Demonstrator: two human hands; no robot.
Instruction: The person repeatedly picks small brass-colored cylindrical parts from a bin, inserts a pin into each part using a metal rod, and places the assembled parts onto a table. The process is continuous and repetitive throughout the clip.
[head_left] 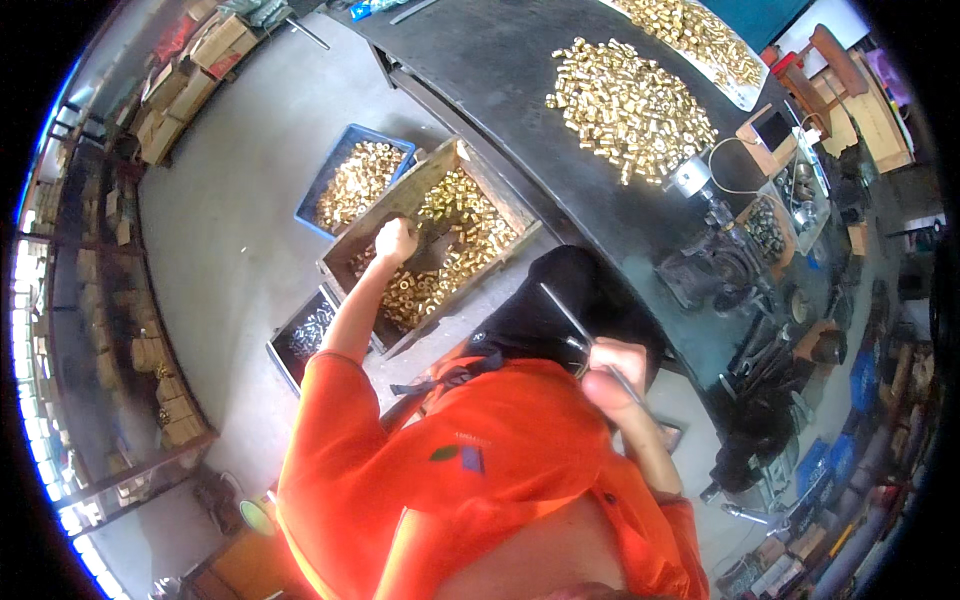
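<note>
Since the metal rod (pixel 566 313) right of the crate (pixel 497 183) looks stiff, mid-shaft suits; right hand (pixel 616 372) grips it, left hand (pixel 396 241) can't tell.

The person's left forearm (pixel 360 308) reaches forward, away from the torso (pixel 500 430); the left hand (pixel 397 240) is bunched, its back facing up and its fingertips hidden from view; the right forearm (pixel 650 450) angles forward, closer in; the right hand (pixel 612 368) is curled into a closed grip.

Fittings (pixel 478 235) lie in a crate (pixel 493 190) left of the workbench (pixel 500 80); left of that, a tray (pixel 328 170), apparently on the floor (pixel 230 150).
</note>
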